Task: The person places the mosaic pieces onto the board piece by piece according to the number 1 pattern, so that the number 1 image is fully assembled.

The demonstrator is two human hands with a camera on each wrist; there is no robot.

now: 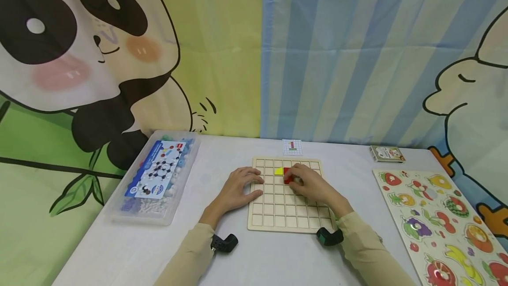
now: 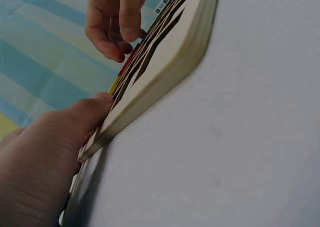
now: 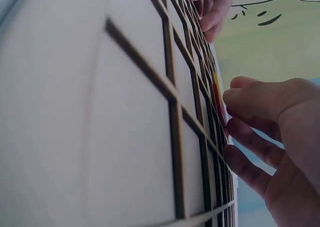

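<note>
Right hand: I see its fingers bent with the tips down at the red piece; the head and wrist views do not let me tell whether they pinch it or only touch it.
Left hand: my left wrist view shows the thumb on the board's edge; the fingers lie relaxed, reaching over the left side, well apart from the thumb.
Red piece: on the grid, in the far half of the board, partly hidden from me by the right hand.
Yellow piece: on the grid, just left of the red piece.
Board: pale, with a raised grid of squares, flat on the worktop between the forearms.
Sleeves: beige, with a black wrist camera at each cuff.
Pattern card: just beyond the board, printed with a small coloured shape on a grid.
Plastic case: clear, to the left, holding small parts under a blue-and-white molecule label.
Fruit board: to the right, running out of my head view.
Small box: beyond the fruit board, near the back edge.
Worktop: white.
Cloth backdrop: blue stripes, a panda at left.
</note>
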